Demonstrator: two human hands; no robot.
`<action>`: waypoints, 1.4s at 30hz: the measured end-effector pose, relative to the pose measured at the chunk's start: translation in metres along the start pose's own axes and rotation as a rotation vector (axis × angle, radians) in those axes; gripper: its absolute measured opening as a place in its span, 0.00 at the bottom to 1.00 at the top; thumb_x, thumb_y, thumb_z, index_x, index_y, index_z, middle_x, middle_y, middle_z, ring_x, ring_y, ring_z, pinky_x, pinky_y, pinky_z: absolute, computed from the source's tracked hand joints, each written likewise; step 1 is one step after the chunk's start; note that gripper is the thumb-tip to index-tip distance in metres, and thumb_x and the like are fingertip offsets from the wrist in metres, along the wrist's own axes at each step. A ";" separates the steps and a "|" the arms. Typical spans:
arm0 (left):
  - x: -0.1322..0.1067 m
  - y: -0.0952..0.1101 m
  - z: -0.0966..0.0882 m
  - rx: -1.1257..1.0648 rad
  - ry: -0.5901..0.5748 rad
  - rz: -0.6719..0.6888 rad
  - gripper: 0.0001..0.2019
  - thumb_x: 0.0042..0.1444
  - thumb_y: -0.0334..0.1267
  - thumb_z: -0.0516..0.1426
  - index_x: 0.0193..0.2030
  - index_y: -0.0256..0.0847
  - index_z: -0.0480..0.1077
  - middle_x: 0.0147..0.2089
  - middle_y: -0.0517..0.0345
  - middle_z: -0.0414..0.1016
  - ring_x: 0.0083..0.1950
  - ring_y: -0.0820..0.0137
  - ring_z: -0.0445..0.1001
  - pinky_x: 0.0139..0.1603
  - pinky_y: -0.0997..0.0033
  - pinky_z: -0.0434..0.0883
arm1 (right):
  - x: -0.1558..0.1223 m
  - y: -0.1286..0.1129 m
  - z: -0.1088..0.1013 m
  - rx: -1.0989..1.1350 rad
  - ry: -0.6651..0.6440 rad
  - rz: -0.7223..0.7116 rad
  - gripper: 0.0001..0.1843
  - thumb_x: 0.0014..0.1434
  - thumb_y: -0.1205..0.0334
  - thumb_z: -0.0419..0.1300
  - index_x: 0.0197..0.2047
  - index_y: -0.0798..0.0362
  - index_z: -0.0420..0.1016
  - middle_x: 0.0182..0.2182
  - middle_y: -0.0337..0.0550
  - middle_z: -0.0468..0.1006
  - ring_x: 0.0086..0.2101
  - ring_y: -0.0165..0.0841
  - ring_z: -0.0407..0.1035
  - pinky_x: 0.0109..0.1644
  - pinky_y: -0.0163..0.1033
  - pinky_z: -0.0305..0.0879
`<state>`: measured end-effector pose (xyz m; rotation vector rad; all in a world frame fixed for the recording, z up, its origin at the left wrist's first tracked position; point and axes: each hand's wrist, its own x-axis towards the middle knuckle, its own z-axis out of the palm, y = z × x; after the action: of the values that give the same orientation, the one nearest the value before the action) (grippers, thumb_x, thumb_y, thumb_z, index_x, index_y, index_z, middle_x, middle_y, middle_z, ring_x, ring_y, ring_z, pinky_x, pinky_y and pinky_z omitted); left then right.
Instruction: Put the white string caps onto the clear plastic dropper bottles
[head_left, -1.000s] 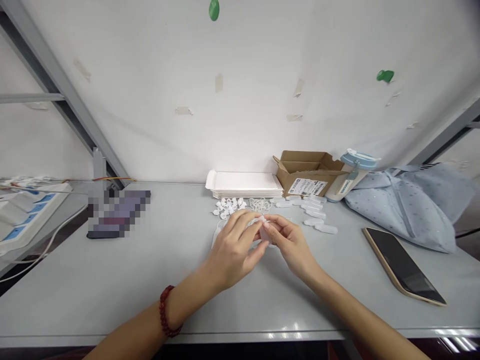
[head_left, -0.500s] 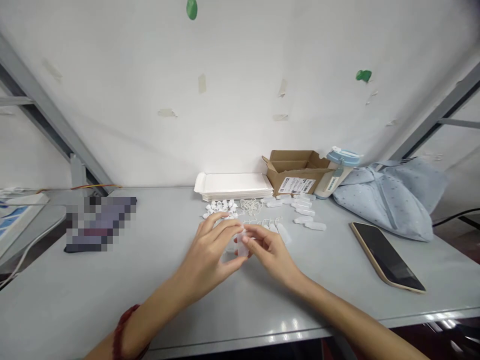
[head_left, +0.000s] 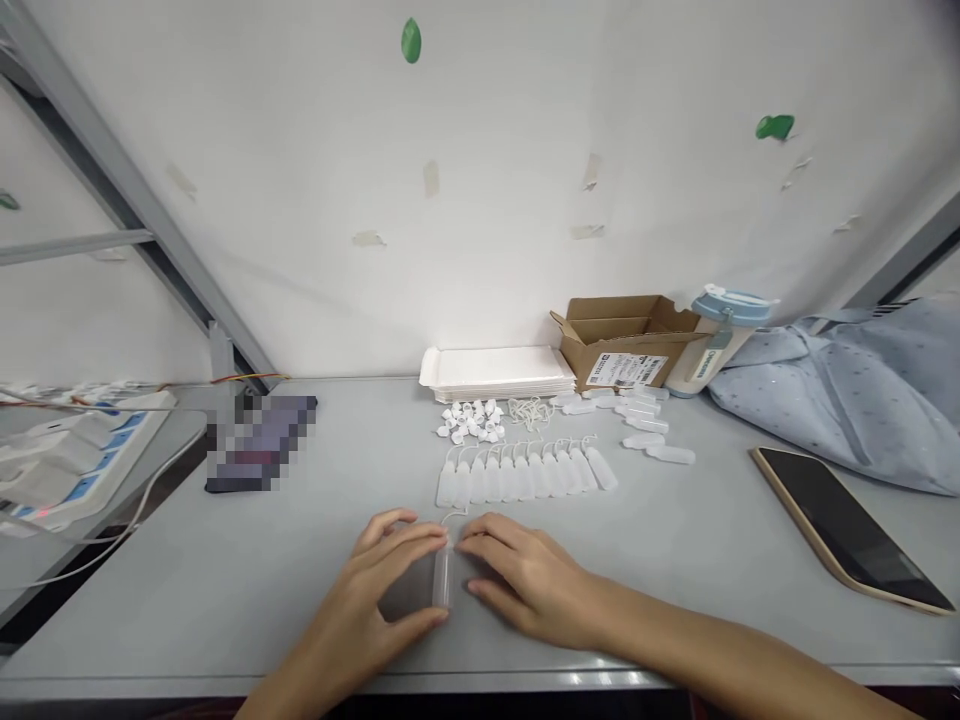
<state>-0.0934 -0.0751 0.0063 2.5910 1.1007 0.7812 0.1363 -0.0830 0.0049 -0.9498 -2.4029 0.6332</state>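
A slender, translucent white plastic bottle [head_left: 443, 580] is lying near the front edge of the table, its length pointing away from the person; a thin white cord [head_left: 454, 514] is curling from its far end. Beyond it, a neat row of matching corded bottles [head_left: 521, 480] is lying side by side.

The smooth grey tabletop [head_left: 322, 550] is supporting, behind that row, a heap of small white plastic caps [head_left: 472, 420], a tangle of loose white cords [head_left: 530, 413] and scattered translucent bottles [head_left: 671, 455]. A stack of flat white cartons [head_left: 499, 372] and an open brown cardboard box [head_left: 585, 355] are sitting near the white wall [head_left: 495, 110] (scraps of tape are clinging to it).

The left hand [head_left: 382, 580] is grasping the bottle end to end, thumb at the near end, fingers at the far end. The right hand [head_left: 521, 575] is extending released, loosely bent fingers toward the far end; whether they are touching it cannot be determined.
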 end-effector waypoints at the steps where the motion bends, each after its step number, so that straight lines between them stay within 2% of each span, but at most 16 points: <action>1: 0.000 -0.002 0.001 0.004 -0.006 -0.007 0.22 0.47 0.38 0.63 0.52 0.46 0.69 0.51 0.55 0.75 0.55 0.59 0.67 0.48 0.60 0.74 | 0.000 0.000 0.000 -0.016 -0.005 -0.002 0.17 0.61 0.63 0.53 0.53 0.55 0.65 0.47 0.51 0.70 0.45 0.36 0.67 0.47 0.41 0.69; 8: 0.003 -0.009 0.002 0.019 -0.090 -0.033 0.21 0.51 0.40 0.61 0.53 0.46 0.68 0.53 0.55 0.73 0.58 0.59 0.65 0.51 0.59 0.73 | 0.001 0.002 0.000 -0.064 -0.017 -0.037 0.17 0.61 0.65 0.52 0.54 0.56 0.64 0.48 0.52 0.70 0.48 0.38 0.66 0.48 0.41 0.69; 18: 0.001 -0.013 0.001 0.049 -0.168 -0.079 0.24 0.51 0.41 0.60 0.57 0.49 0.64 0.57 0.57 0.69 0.62 0.56 0.59 0.57 0.54 0.68 | 0.001 0.004 -0.004 -0.053 -0.067 -0.022 0.17 0.61 0.64 0.53 0.53 0.56 0.65 0.48 0.52 0.70 0.47 0.37 0.67 0.49 0.40 0.68; 28: 0.000 -0.015 0.000 0.035 -0.210 -0.075 0.26 0.53 0.41 0.59 0.59 0.50 0.61 0.60 0.56 0.65 0.64 0.55 0.56 0.58 0.51 0.66 | 0.003 0.009 -0.010 -0.035 -0.008 -0.044 0.15 0.61 0.65 0.52 0.51 0.58 0.67 0.45 0.52 0.72 0.42 0.35 0.69 0.45 0.39 0.70; 33: 0.004 -0.012 -0.004 0.001 -0.213 -0.049 0.26 0.54 0.42 0.58 0.60 0.50 0.60 0.60 0.55 0.65 0.64 0.55 0.55 0.57 0.52 0.66 | 0.003 0.015 -0.010 -0.025 0.089 -0.083 0.12 0.62 0.67 0.50 0.47 0.57 0.69 0.41 0.50 0.74 0.38 0.33 0.71 0.41 0.38 0.71; 37: 0.025 -0.006 -0.008 -0.018 -0.163 0.003 0.21 0.56 0.43 0.56 0.57 0.47 0.64 0.56 0.54 0.68 0.62 0.58 0.58 0.57 0.56 0.66 | 0.004 0.021 -0.017 -0.041 0.201 -0.129 0.10 0.62 0.69 0.49 0.43 0.56 0.70 0.37 0.49 0.75 0.37 0.32 0.70 0.38 0.36 0.70; 42: 0.087 -0.007 -0.003 -0.069 -0.082 0.047 0.12 0.60 0.41 0.52 0.48 0.41 0.69 0.48 0.54 0.73 0.53 0.64 0.66 0.54 0.60 0.66 | 0.006 0.043 -0.045 -0.138 0.437 -0.119 0.09 0.61 0.71 0.50 0.39 0.54 0.70 0.32 0.46 0.74 0.30 0.30 0.68 0.32 0.34 0.67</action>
<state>-0.0491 -0.0080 0.0401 2.5750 0.9752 0.7035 0.1799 -0.0398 0.0173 -0.8847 -2.1074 0.1903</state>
